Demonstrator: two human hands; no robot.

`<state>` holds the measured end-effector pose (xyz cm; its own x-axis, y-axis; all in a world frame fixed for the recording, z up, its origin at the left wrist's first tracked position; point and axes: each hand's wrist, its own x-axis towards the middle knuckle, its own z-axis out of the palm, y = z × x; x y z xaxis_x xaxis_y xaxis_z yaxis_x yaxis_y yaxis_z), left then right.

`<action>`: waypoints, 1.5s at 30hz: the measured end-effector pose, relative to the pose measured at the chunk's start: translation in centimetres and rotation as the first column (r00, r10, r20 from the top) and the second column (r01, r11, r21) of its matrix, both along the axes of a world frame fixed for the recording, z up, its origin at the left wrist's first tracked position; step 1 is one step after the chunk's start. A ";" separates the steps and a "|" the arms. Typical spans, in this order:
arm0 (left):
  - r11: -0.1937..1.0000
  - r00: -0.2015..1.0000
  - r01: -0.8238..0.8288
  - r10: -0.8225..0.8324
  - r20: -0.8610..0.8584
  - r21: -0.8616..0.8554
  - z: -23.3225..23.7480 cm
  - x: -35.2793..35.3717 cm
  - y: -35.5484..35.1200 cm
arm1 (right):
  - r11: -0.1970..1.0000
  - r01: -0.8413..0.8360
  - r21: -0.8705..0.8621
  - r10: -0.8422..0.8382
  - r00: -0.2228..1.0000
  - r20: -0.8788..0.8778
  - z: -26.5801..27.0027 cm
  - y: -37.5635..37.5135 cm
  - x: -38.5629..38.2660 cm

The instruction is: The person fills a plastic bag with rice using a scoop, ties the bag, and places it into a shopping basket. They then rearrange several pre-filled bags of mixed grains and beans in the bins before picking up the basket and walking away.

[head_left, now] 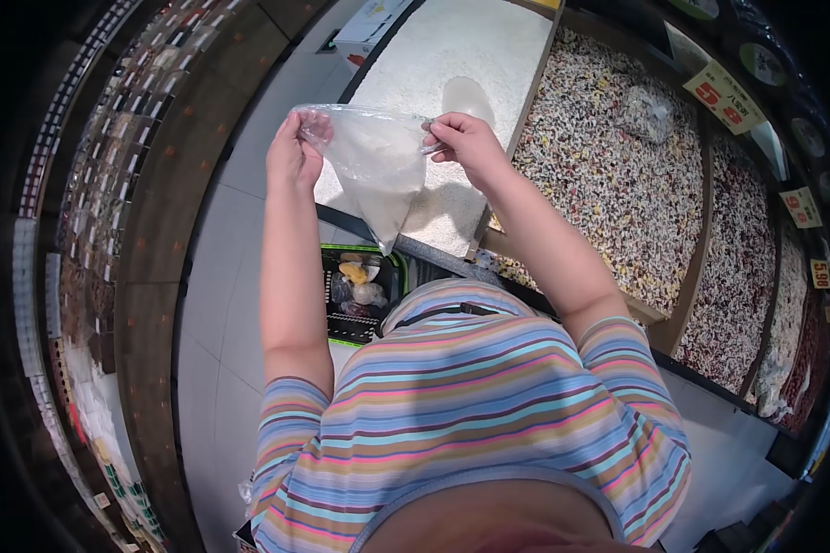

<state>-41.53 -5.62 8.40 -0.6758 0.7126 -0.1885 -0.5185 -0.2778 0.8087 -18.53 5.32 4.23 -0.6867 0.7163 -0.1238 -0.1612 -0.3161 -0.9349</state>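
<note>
A clear plastic bag (pixel 369 161) hangs stretched between my two hands, with some pale grain gathered toward its pointed lower corner. My left hand (pixel 292 155) grips the bag's upper left edge, fingers closed on the film. At the opposite upper edge, my right hand (pixel 466 146) pinches the plastic between thumb and fingers. Behind the bag lies a wide bin of white rice (pixel 452 46). A translucent scoop (pixel 468 100) rests on the rice just beyond my right hand.
Right of the rice, past a wooden divider (pixel 537 74), is a bin of mixed grains (pixel 609 166) holding a clear plastic item (pixel 647 115). Price signs (pixel 727 95) line the far right. A black basket with a green rim (pixel 403 267) holds several bagged goods below. Stocked shelves (pixel 111 175) stand left.
</note>
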 end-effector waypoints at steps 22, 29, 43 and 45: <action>0.994 0.998 0.020 -0.026 0.054 0.106 -0.3 4.2 -4.8 | 0.989 -0.058 0.137 0.043 0.993 0.114 2.5 3.6 1.5; 0.996 1.000 -0.023 0.022 0.015 0.081 -2.1 7.0 -6.7 | 0.533 -0.520 0.667 -0.459 0.484 0.745 -3.2 -0.2 4.0; 0.961 0.944 0.244 -0.266 -0.195 -0.126 -3.5 9.4 -9.5 | 0.817 -0.263 0.513 -0.332 0.513 0.791 -3.7 0.3 4.1; 0.959 0.935 0.246 -0.273 -0.226 -0.140 -3.8 9.4 -9.6 | 0.833 -0.151 0.533 -0.351 0.600 0.719 -3.3 0.3 4.7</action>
